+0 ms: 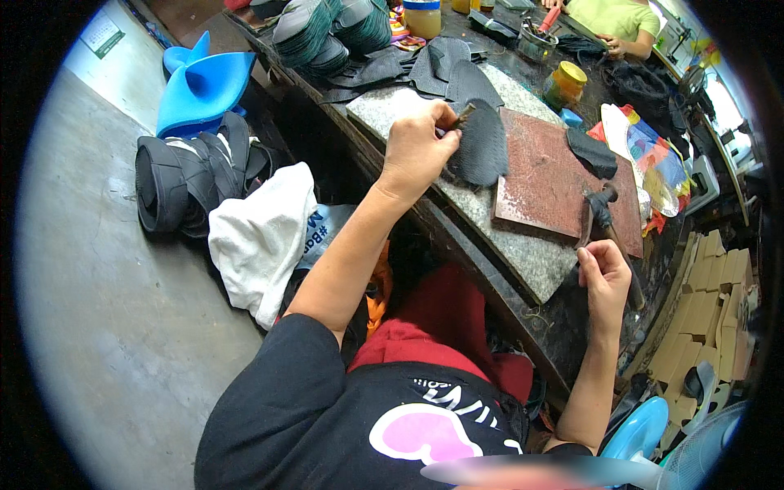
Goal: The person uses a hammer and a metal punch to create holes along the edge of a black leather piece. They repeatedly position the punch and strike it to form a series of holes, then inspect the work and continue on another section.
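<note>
My left hand [415, 151] is closed in a pinch on a small brown stick-like piece [465, 114], whose exact kind I cannot make out. Just beside those fingers is a black textured sole-shaped piece [480, 151], over the edge of a speckled stone slab [531, 257]. My right hand [605, 282] pinches the lower end of a thin, curved, dark strip [584, 227]. Right by it, a hammer [603, 204] with a dark head lies across the corner of a reddish-brown board [539, 180]. A small black piece [592, 153] rests on that board.
Stacked black sole pieces [331, 33] stand at the far left of the bench. Jars, including a yellow-lidded one [565, 84], and a tin of tools [537, 42] stand farther back. Another person [625, 28] sits across. Cardboard pieces [706, 302] lie at right; black rolls [192, 175] at left.
</note>
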A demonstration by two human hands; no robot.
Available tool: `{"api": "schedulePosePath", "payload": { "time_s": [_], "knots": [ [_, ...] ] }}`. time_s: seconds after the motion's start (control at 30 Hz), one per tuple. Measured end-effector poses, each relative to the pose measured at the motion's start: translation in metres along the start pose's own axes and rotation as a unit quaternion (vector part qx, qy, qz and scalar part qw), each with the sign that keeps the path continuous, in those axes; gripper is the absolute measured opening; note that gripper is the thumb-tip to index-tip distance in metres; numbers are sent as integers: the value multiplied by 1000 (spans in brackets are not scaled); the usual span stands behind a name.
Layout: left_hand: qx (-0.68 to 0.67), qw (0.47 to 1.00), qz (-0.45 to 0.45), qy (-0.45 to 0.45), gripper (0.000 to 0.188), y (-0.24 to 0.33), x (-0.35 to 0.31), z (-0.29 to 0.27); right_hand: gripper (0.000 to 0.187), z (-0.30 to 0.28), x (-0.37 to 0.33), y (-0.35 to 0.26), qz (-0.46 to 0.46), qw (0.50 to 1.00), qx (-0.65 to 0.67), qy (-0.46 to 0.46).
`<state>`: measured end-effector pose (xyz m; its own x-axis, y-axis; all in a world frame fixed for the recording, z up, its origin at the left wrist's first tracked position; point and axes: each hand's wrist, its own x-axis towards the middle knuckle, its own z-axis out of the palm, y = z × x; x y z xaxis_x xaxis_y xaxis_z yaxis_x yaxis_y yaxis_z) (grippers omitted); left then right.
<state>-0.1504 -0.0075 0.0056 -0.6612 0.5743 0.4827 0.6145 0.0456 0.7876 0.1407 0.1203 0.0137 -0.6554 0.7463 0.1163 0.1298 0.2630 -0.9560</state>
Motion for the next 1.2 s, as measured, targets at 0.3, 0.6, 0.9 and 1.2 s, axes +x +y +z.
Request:
{"api": "schedulePosePath", "payload": {
  "time_s": [0.3,0.6,0.9,1.2],
  "knots": [
    [244,966,46,75,14,-12,34,-12,9,-1,-2,-3,-62,997,-20,43],
    [388,920,-5,-44,39,-33,85,35,8,-1,-1,-2,-90,992,-72,55],
    [295,937,142,125,27,-30,93,42,9,-4,0,-2,-96,991,-72,63],
    [-380,912,107,-108,32,54,39,63,56,-9,1,-4,-57,998,10,7]
  ]
}}
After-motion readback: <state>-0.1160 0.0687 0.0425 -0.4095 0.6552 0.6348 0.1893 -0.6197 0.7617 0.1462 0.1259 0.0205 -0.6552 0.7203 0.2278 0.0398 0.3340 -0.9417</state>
